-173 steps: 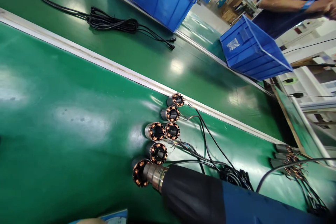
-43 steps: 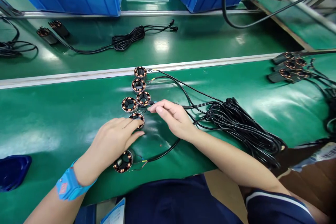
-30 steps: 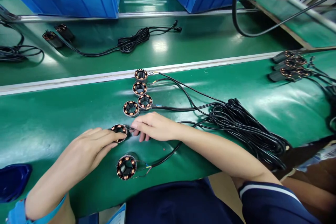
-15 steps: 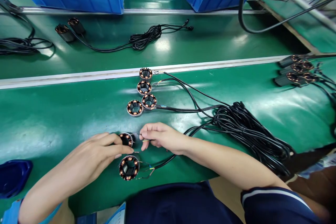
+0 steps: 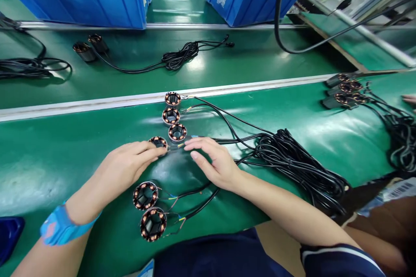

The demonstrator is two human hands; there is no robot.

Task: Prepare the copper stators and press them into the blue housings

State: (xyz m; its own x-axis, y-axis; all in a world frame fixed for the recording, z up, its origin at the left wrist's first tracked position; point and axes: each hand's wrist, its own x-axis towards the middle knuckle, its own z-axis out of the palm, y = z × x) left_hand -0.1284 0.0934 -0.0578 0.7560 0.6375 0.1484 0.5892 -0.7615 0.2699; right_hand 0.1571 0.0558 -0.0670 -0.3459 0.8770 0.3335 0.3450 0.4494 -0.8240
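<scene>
1 copper-wound ring (image 5: pixel 159 140) sits partly under the left hand (image 5: pixel 126 161), seemingly gripped.

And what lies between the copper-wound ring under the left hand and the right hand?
In the head view, thin wires, partly yellow, lie between the copper-wound ring and right hand; whether that hand touches them is unclear.

Copper-and-black coil rings (image 5: pixel 158 140), black cables (image 5: pixel 292 162)
</scene>
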